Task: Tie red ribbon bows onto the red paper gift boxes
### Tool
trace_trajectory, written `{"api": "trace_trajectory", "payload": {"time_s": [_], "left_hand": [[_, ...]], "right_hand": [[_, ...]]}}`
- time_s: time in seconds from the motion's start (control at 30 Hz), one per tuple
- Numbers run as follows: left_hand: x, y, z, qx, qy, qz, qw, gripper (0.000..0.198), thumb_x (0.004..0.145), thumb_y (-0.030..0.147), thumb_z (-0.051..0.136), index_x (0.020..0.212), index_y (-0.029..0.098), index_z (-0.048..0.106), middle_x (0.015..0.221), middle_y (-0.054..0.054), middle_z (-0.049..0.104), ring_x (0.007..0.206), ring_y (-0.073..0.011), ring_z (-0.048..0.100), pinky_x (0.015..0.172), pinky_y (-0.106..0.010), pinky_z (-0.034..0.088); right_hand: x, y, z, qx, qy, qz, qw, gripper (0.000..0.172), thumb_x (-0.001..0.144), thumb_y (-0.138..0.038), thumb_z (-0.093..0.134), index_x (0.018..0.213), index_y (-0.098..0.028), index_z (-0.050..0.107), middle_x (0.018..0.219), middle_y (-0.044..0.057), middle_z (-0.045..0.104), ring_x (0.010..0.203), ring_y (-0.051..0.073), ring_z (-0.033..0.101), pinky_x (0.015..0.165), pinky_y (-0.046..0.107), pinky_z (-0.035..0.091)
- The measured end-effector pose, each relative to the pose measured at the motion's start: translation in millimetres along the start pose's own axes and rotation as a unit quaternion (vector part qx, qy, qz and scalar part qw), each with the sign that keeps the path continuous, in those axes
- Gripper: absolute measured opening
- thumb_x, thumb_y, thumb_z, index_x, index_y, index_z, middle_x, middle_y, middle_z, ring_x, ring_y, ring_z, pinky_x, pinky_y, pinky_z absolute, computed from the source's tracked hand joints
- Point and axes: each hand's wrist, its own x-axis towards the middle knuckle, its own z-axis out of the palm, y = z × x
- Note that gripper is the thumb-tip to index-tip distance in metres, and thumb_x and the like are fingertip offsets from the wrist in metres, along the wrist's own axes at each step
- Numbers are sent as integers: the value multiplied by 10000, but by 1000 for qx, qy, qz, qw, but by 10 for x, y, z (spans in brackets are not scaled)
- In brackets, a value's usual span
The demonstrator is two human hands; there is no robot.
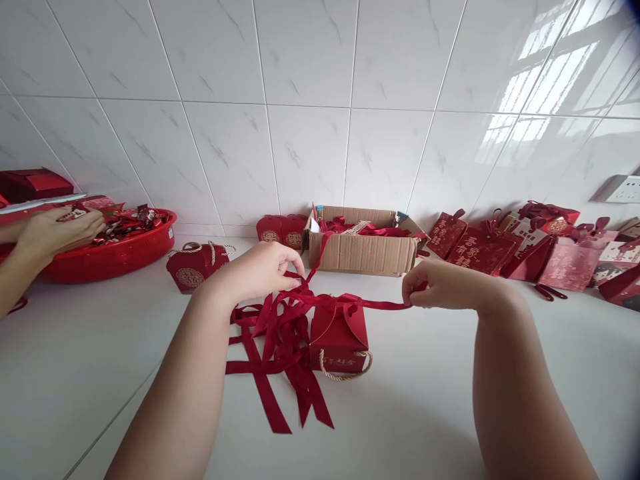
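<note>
A small red gift box (pixel 339 339) with a twisted gold rope handle (pixel 345 379) stands in front of me, a ribbon across its top. My right hand (pixel 440 285) is closed in a pinch on the red ribbon (pixel 385 305), which stretches level from the box top. To the left, my left hand (pixel 273 268) pinches red ribbon beside the box, its fingertips partly turned away. Beneath it lies a tangled pile of red ribbons (pixel 287 340) with loose ends toward me. One strand runs up from near my left hand to the cardboard box.
Behind stands a cardboard box (pixel 363 257) of red ribbons. A second gift box (pixel 196 268) sits left. Another person's hands (pixel 50 230) work over a red basin (pixel 120 253) of wrapped sweets. Red gift bags (pixel 483 252) line the wall at right, near a wall socket (pixel 623 189).
</note>
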Motion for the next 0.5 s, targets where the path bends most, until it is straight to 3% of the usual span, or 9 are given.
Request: {"api": "trace_trajectory", "payload": {"time_s": [0.17, 0.3, 0.43, 0.5], "left_hand": [[15, -57, -21, 0, -22, -42, 999, 201, 594, 177, 614, 747, 268, 706, 475, 50, 401, 377, -96, 310, 423, -240, 198], [73, -253, -4, -23, -45, -73, 996, 190, 555, 163, 629, 701, 259, 704, 450, 46, 448, 344, -100, 334, 434, -253, 207], [148, -499, 14, -72, -12, -37, 997, 93, 525, 203, 680, 605, 250, 672, 405, 67, 373, 326, -82, 281, 455, -263, 226], [184, -568, 15, -43, -34, -46, 997, 100, 544, 225, 662, 638, 256, 674, 406, 68, 365, 328, -83, 276, 453, -261, 235]], "right_hand": [[58, 114, 15, -3, -57, 51, 997, 127, 656, -190, 539, 629, -196, 663, 633, 20, 613, 555, 127, 520, 472, 233, 363], [89, 153, 2, 1, -96, 97, 991, 143, 648, -234, 571, 689, -205, 705, 682, 44, 668, 643, 177, 604, 504, 249, 415], [106, 197, -9, 5, -115, 115, 987, 177, 645, -254, 586, 737, -210, 731, 693, 53, 693, 693, 200, 647, 562, 269, 464], [121, 232, -11, 7, -120, 123, 985, 188, 645, -269, 591, 749, -209, 736, 708, 54, 700, 708, 204, 655, 579, 274, 472]]}}
